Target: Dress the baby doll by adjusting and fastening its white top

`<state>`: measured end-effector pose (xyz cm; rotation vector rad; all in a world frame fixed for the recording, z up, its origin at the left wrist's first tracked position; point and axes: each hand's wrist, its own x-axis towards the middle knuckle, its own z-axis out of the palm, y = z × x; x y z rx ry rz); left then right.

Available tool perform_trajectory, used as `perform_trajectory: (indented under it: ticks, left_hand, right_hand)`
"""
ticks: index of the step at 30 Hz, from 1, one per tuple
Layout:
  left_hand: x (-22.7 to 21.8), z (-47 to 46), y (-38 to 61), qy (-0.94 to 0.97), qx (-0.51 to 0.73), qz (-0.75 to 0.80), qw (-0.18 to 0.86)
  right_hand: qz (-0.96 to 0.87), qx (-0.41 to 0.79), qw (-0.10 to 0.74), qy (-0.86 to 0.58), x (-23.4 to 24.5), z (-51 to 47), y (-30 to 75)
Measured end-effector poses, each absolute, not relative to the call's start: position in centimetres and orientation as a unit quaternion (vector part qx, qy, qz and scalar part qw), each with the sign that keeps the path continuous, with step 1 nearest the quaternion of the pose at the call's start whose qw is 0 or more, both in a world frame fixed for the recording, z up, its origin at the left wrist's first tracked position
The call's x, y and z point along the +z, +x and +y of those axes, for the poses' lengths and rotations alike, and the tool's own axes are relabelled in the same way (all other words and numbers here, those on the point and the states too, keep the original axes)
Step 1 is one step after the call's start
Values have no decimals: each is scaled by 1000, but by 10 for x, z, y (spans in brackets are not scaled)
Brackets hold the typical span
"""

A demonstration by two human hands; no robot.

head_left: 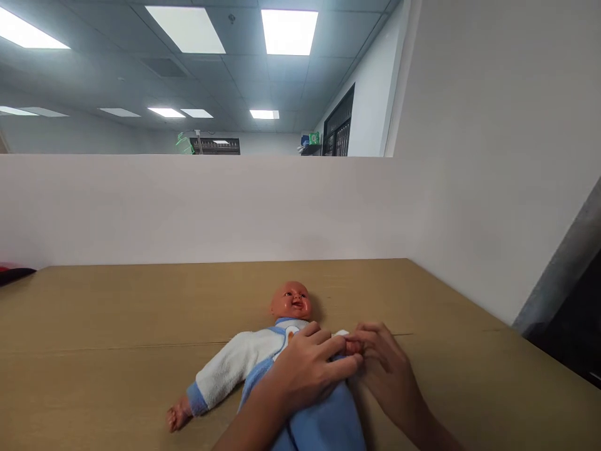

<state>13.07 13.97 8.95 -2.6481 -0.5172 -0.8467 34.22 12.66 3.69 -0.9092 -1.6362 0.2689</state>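
A baby doll lies on its back, its head pointing away from me. It wears a white fleece top with blue cuffs and blue overalls. My left hand rests across the doll's chest, thumb and fingers closed around the sleeve end of the arm on the right. At that cuff my right hand has its fingers bent together on the doll's small hand, which shows between both of my hands. The other doll arm stretches out to the left, its bare hand on the table.
The doll lies on a brown tabletop with seams across it. A low white partition stands behind, and a white wall rises on the right. A dark and red item sits at the far left edge.
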Motion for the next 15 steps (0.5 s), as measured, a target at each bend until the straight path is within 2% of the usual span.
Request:
perform_trajectory:
  ticks: [2, 5, 7, 9, 12, 15]
  left_hand:
    - [88, 139, 128, -923, -324, -159, 131]
    - [92, 138, 127, -921, -353, -164, 26]
    - [96, 138, 131, -899, -379, -207, -69]
    - [99, 138, 135, -856, -393, -259, -215]
    - [100, 140, 139, -759, -371, -283, -455]
    - [98, 145, 139, -705, -353, -273, -551]
  right_hand:
    - [-707, 176, 583, -360, 33, 117, 334]
    - [-661, 340, 561, -365, 32, 108, 332]
    - [-586, 473, 547, -364, 37, 107, 332]
    - [-520, 565, 544, -338, 44, 106, 332]
    - [-508, 583, 547, -320, 52, 105, 330]
    - [-536, 551, 534, -352, 56, 104, 329]
